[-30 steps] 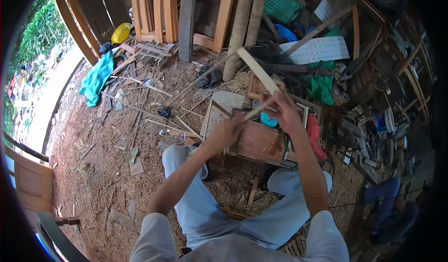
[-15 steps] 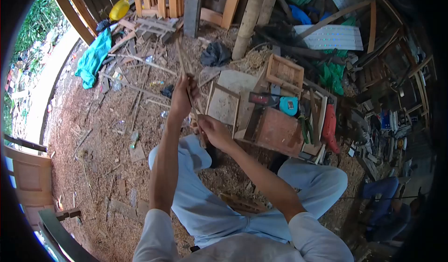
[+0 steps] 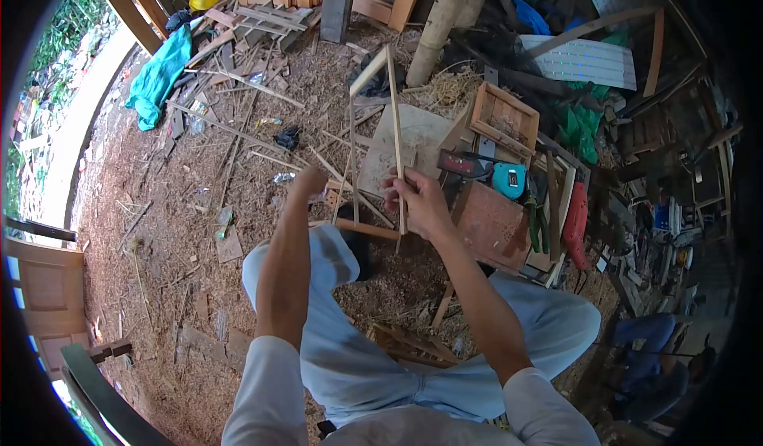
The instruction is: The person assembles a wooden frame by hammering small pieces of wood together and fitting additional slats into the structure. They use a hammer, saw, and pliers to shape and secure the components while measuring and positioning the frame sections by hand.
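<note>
My right hand (image 3: pixel 420 201) is closed around one long side of a thin wooden frame (image 3: pixel 395 116), which stands up in front of me. The frame is a narrow rectangle of pale strips, with its far end raised above the floor and its near end close to my knee. To the left of the frame is my left hand (image 3: pixel 310 181), apart from it and seen from the back. Its fingers are hidden, so whether it holds anything does not show.
On the right, a low work surface (image 3: pixel 493 223) carries a teal tape measure (image 3: pixel 509 179), green-handled pliers (image 3: pixel 539 223), and a wooden tray (image 3: pixel 505 119). Beside it is a red power tool (image 3: pixel 575 225). Shavings and wood scraps (image 3: pixel 266 88) cover the floor. Another person's leg (image 3: pixel 645 339) shows at lower right.
The wooden frame has turned from nearly edge-on to face me. My left hand has come off it and moved lower; my right hand has moved up and right, still gripping it.
</note>
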Demonstrator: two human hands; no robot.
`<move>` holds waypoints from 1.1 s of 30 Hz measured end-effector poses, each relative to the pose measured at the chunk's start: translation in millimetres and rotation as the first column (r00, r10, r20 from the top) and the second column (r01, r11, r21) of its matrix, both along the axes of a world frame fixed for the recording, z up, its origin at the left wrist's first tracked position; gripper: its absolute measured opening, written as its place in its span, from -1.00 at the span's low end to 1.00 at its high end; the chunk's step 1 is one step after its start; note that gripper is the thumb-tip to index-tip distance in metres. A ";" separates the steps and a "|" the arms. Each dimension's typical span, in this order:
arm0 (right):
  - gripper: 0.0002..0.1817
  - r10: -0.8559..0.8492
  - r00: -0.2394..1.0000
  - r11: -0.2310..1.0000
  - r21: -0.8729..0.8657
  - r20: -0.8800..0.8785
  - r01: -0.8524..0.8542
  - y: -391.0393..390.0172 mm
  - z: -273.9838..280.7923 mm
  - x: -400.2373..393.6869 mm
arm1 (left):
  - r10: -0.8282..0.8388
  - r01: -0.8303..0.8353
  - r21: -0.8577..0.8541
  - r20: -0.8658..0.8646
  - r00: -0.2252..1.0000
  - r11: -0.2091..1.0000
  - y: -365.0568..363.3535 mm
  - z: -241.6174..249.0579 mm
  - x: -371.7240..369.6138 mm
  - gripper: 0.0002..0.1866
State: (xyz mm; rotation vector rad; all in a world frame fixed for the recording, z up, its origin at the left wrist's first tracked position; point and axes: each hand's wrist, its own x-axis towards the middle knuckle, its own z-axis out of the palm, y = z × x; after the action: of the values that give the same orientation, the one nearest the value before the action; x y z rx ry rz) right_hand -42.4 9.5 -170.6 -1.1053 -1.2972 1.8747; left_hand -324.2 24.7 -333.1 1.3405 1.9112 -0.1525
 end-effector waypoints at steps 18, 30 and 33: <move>-0.79 -0.107 0.992 0.990 -0.089 0.069 0.113 -15.8 11.4 44.2 | -0.088 -0.274 0.500 0.585 0.806 0.822 -61.8 -129.8 49.1 -0.80; -0.78 -0.339 0.916 0.909 0.325 0.215 0.261 -64.4 20.4 25.3 | 0.384 -0.845 0.187 0.827 0.411 0.502 -16.3 -37.0 85.5 -0.84; -0.77 -0.358 0.909 0.897 0.348 0.213 0.271 -68.4 0.8 24.0 | 0.377 -0.670 0.428 0.587 0.716 0.607 -17.1 -33.7 84.8 -0.75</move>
State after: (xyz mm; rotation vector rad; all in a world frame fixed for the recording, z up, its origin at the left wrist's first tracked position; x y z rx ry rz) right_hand -18.4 -58.9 -169.8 -1.3414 -1.4037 1.2581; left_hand -239.3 7.7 -366.8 0.9588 1.9210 1.1085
